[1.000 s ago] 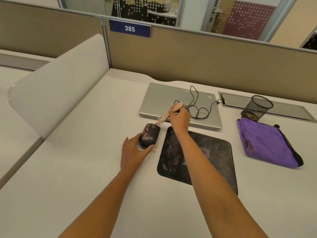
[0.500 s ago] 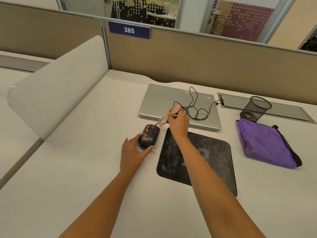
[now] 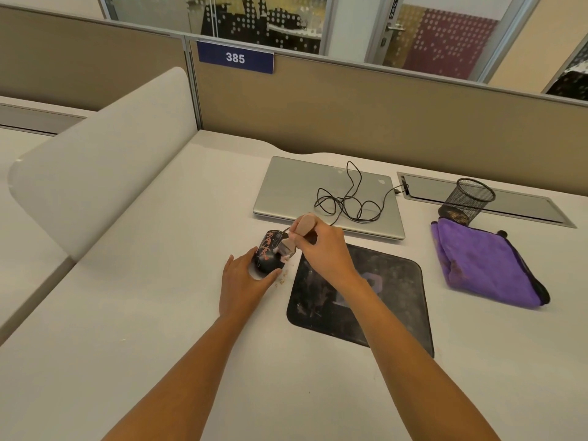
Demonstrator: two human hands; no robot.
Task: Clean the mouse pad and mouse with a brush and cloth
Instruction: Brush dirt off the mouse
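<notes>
Black mouse point(image 3: 266, 253) gripped by left hand point(image 3: 242, 283) | brush point(image 3: 303, 226) gripped by right hand point(image 3: 324, 251) | risk — crumbs point(image 3: 283, 277) flicked onto mouse pad point(image 3: 386, 302)

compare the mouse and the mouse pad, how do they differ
The mouse is small and rounded; the mouse pad is wide and flat. The left hand grips the mouse and the right hand holds the brush to it; the mouse pad has no tool on it. The mouse bears pinkish streaks, the mouse pad pale smudges. Both are black and dirty.
</notes>
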